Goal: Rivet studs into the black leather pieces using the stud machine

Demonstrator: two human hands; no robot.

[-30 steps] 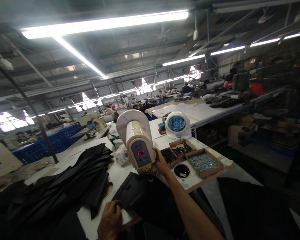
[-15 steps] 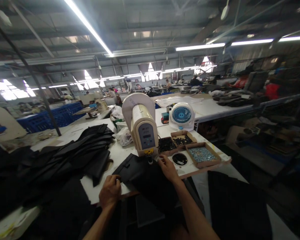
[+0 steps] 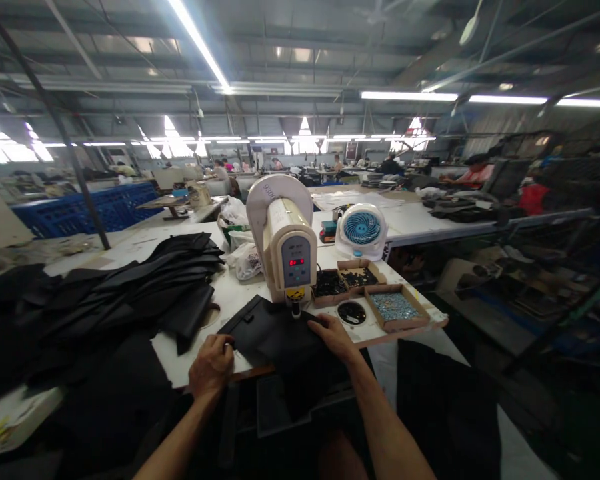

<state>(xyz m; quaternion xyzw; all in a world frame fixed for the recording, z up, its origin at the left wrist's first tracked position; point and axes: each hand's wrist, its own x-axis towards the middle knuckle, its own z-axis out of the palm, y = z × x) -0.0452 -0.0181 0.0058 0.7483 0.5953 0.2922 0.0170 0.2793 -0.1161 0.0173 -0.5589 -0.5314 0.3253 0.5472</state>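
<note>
A piece of black fabric [image 3: 265,327] lies on the white table's front edge, part of it hanging down. Its upper part sits under the pressing head of a cream machine [image 3: 287,233], whose panel shows red lit digits. My left hand [image 3: 211,363] pinches the fabric's left edge between thumb and fingers. On the right side, close to the machine's head, my right hand [image 3: 334,337] grips the fabric's edge with fingers bent over it. A small dark tab shows on the fabric's upper left part.
Black fabric pieces [image 3: 180,273] are heaped at left. Right of the machine stand cardboard trays of blue-silver small parts [image 3: 395,307] and dark parts [image 3: 359,275], a round dish [image 3: 351,313] and a small fan [image 3: 363,230]. Plastic bags [image 3: 245,260] lie behind. A person [image 3: 473,175] sits far right.
The machine's display, dark before, now shows red digits. My right hand has come slightly down and left along the fabric. The camera view has tilted a little.
</note>
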